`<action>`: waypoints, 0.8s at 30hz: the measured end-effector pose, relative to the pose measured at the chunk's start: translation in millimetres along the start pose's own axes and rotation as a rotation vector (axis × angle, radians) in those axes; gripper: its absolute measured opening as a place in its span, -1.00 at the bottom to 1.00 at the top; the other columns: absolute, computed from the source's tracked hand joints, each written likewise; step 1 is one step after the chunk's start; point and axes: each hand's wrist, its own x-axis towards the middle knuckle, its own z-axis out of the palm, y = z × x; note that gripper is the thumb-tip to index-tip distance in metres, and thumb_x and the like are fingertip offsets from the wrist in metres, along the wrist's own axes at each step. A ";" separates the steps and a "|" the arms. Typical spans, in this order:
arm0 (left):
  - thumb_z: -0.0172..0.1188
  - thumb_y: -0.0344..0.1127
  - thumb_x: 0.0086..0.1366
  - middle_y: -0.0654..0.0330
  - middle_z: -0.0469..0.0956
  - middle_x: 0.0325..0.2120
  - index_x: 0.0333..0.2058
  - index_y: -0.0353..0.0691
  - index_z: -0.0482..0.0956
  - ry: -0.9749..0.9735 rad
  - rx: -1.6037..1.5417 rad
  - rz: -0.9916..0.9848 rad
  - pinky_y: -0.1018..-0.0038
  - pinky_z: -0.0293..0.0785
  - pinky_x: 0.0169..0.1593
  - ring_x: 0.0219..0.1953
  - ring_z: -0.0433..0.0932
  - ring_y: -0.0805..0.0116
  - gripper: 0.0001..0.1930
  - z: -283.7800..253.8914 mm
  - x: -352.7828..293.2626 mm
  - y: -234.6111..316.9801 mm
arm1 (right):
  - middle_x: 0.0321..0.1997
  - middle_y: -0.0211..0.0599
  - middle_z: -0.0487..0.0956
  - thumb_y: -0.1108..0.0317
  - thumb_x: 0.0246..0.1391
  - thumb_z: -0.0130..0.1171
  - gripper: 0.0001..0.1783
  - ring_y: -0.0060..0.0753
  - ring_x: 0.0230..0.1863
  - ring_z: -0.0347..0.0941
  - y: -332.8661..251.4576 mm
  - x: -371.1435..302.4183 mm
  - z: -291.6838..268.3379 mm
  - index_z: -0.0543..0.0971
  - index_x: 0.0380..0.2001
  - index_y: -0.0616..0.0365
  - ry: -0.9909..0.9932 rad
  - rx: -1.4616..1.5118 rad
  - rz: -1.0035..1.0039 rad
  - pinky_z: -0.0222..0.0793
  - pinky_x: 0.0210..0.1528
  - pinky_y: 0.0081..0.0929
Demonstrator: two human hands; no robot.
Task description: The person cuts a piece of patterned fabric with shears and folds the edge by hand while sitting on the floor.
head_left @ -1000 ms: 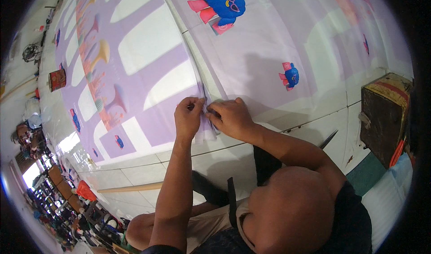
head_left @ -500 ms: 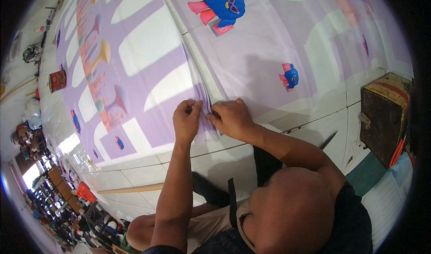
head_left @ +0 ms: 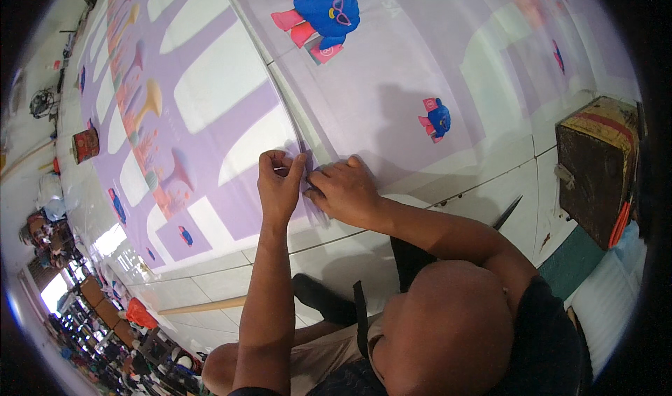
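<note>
A large purple-and-white printed sheet (head_left: 210, 81) lies over the tiled floor on the left. Beside it, across a narrow strip of bare tile, a paler translucent printed sheet (head_left: 378, 67) bears blue cartoon figures. My left hand (head_left: 280, 189) is closed in a pinch at the left sheet's right edge, near its lower corner. Just to the right, almost touching, my right hand (head_left: 343, 192) has its fingers bent and pressed around the same edge, where the material is gathered into narrow folds. The fingertips of the right hand are partly hidden.
A worn yellow-and-brown box (head_left: 598, 168) stands at the right, near a dark pointed blade (head_left: 507, 213) on the tiles. A rusty red can (head_left: 85, 145) sits at the far left. A wooden stick (head_left: 203, 306) lies below the sheet; clutter (head_left: 140, 340) fills the lower left.
The view has shifted slightly. Both hands stay at the sheet's edge, and the gathered folds beside them look flatter and narrower than before.
</note>
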 end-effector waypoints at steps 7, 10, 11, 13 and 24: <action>0.39 -0.19 0.20 0.06 0.61 -0.38 -0.04 -0.33 0.53 -0.020 0.172 -0.033 0.39 0.54 -0.27 -0.39 0.60 0.29 -0.55 5.6 10.2 24.7 | -0.51 -0.40 0.56 0.18 0.03 0.31 -0.82 -0.32 -0.38 0.51 -0.5 1.4 2.9 0.59 -0.45 0.02 0.043 -0.021 -0.071 0.17 -0.18 -0.26; 0.34 -0.19 0.26 0.04 0.64 -0.35 -0.03 -0.33 0.55 -0.026 0.194 0.014 0.38 0.56 -0.24 -0.35 0.62 0.29 -0.60 7.0 12.0 19.7 | -0.51 -0.39 0.56 0.19 0.04 0.30 -0.83 -0.31 -0.37 0.52 0.9 2.0 3.3 0.60 -0.46 0.02 0.054 0.007 -0.071 0.17 -0.15 -0.25; 0.33 -0.20 0.27 0.03 0.64 -0.35 -0.04 -0.33 0.56 -0.021 0.191 0.008 0.37 0.56 -0.24 -0.35 0.63 0.28 -0.61 6.7 12.8 18.0 | -0.50 -0.38 0.56 0.19 0.05 0.30 -0.83 -0.31 -0.37 0.52 1.3 2.2 3.2 0.60 -0.46 0.02 0.059 0.019 -0.071 0.18 -0.14 -0.25; 0.32 -0.20 0.28 0.01 0.65 -0.34 -0.05 -0.33 0.57 -0.013 0.182 -0.005 0.36 0.57 -0.24 -0.35 0.64 0.26 -0.63 7.7 14.3 17.3 | -0.49 -0.36 0.56 0.19 0.05 0.30 -0.82 -0.30 -0.36 0.52 -1.4 3.0 2.7 0.60 -0.45 0.03 0.026 0.009 -0.072 0.18 -0.12 -0.24; 0.33 -0.22 0.29 0.04 0.65 -0.33 0.00 -0.34 0.56 -0.017 0.167 -0.019 0.41 0.55 -0.29 -0.35 0.63 0.34 -0.60 9.1 13.6 15.2 | -0.45 -0.33 0.61 0.16 0.05 0.31 -0.78 -0.27 -0.33 0.56 -0.6 3.7 -1.0 0.58 -0.40 0.05 -0.025 0.051 0.006 0.18 -0.11 -0.23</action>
